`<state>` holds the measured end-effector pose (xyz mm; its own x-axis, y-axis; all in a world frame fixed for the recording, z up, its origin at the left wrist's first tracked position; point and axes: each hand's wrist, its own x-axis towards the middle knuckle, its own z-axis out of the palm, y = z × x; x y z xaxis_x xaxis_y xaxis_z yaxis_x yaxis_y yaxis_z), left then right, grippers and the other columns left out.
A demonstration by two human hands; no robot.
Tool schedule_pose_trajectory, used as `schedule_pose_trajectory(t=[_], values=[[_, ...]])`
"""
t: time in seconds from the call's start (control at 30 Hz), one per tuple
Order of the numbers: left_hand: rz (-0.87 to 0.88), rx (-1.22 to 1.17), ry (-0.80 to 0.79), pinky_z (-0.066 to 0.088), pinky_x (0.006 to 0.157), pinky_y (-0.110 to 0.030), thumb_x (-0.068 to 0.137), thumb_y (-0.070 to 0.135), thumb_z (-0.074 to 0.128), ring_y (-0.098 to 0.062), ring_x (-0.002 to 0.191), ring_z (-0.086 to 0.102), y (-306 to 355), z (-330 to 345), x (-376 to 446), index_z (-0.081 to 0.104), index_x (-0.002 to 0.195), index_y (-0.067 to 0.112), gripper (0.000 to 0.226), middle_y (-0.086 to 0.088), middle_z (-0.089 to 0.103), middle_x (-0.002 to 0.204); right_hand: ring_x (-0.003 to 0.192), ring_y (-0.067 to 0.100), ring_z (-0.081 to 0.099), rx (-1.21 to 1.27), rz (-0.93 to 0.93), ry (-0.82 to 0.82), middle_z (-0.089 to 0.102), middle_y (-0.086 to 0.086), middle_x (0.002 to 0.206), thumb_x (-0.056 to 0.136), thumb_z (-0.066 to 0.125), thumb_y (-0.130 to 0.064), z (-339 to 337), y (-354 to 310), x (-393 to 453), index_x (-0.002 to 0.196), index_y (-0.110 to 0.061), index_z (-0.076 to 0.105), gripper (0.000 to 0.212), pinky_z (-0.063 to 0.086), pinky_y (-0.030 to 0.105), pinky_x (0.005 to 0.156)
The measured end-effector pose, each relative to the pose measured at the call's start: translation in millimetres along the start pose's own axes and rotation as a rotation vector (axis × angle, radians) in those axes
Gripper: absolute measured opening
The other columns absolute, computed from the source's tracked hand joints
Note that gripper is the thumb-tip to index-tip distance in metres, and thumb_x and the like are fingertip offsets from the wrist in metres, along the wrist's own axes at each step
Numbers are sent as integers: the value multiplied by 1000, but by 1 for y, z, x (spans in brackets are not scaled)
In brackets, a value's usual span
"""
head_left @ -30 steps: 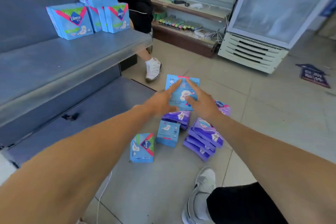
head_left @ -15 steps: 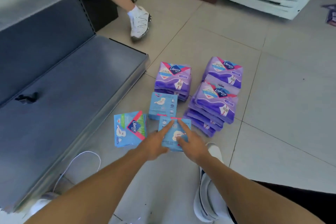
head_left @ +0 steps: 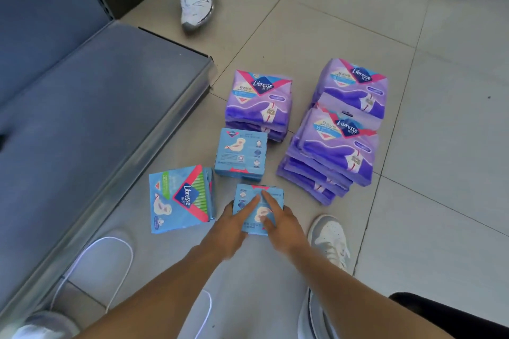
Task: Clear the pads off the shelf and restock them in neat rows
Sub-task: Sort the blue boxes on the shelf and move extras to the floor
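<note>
Both hands, left hand (head_left: 230, 231) and right hand (head_left: 281, 224), clasp a small light-blue pad packet (head_left: 259, 208) low over the grey tiled floor (head_left: 413, 215). Just beyond it lies a matching blue packet (head_left: 241, 153), with stacked purple pad packs (head_left: 334, 146) beside the grey metal shelf (head_left: 96, 118).

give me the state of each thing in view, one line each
left hand: gripping the small blue pack
right hand: gripping the same pack
small blue pack: held low, back side up
blue box: flat on floor
blue Libresse pack: flat on floor
purple packs: stacked on floor
bottom shelf: bare
</note>
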<state>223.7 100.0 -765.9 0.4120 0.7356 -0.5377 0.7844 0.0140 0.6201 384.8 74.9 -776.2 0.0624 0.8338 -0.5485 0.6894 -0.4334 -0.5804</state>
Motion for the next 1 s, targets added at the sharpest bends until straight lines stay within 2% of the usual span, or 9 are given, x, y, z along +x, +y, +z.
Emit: schedule_pose_trajectory(t=[0.07, 0.13, 0.23, 0.3, 0.4, 0.57, 0.73, 0.87, 1.0], values=[[-12, 20, -12, 28, 94, -4, 97, 11, 53, -18, 138, 32, 2, -1, 0, 7, 153, 38, 78, -7, 16, 156, 117, 26, 55, -28, -11, -9, 39, 13, 141, 100, 46, -30, -1, -1, 0, 151, -44, 18, 60, 46, 29, 95], [-30, 88, -45, 33, 104, -19, 96, 11, 54, -23, 143, 27, 9, -5, -3, 3, 153, 41, 82, -10, 7, 159, 121, 25, 53, -70, -6, -19, 30, 11, 148, 100, 46, -32, -5, -3, -1, 151, -43, 17, 59, 49, 29, 97], [-82, 227, -67, 37, 108, -32, 97, 16, 55, -31, 144, 26, 24, -16, -11, -5, 152, 44, 86, -14, -7, 161, 132, 29, 43, -184, 28, -7, 16, 10, 157, 101, 43, -37, -17, -14, -8, 152, -43, 14, 58, 48, 34, 102], [-109, 291, -43, 37, 108, -37, 98, 21, 53, -34, 141, 32, 36, -23, -18, -6, 152, 43, 83, -18, -6, 160, 137, 31, 37, -264, 32, -5, 12, 10, 160, 101, 43, -37, -27, -25, -16, 153, -41, 13, 60, 43, 37, 107], [-142, 349, -8, 39, 107, -38, 98, 29, 51, -33, 136, 38, 59, -43, -38, -1, 154, 37, 77, -17, 5, 159, 136, 30, 37, -355, -12, -12, 20, 11, 157, 100, 42, -37, -47, -46, -37, 152, -38, 20, 56, 41, 37, 108], [-66, 449, 84, 39, 107, -41, 93, 37, 54, -27, 134, 38, 102, -98, -90, 28, 147, 27, 61, -8, 30, 150, 125, 32, 46, -558, -122, 62, 45, 13, 137, 99, 39, -31, -102, -99, -89, 140, -25, 42, 42, 43, 37, 100], [-59, 692, 214, 37, 107, -41, 87, 48, 54, -29, 131, 39, 146, -178, -154, 42, 141, 26, 60, -9, 44, 140, 124, 29, 46, -688, -289, 212, 49, 8, 134, 97, 41, -37, -153, -173, -138, 130, -21, 52, 38, 44, 40, 99], [-67, 750, 373, 33, 107, -43, 90, 48, 51, -32, 134, 34, 176, -248, -212, 44, 138, 23, 54, -11, 40, 143, 128, 31, 42, -756, -418, 302, 47, 8, 136, 96, 41, -37, -189, -243, -172, 130, -21, 54, 40, 40, 42, 103], [-116, 759, 532, 29, 112, -45, 93, 49, 45, -32, 137, 29, 188, -308, -272, 42, 142, 21, 56, -12, 35, 149, 121, 29, 44, -770, -532, 409, 51, 6, 127, 93, 42, -35, -222, -321, -205, 120, -21, 58, 35, 41, 38, 96]])
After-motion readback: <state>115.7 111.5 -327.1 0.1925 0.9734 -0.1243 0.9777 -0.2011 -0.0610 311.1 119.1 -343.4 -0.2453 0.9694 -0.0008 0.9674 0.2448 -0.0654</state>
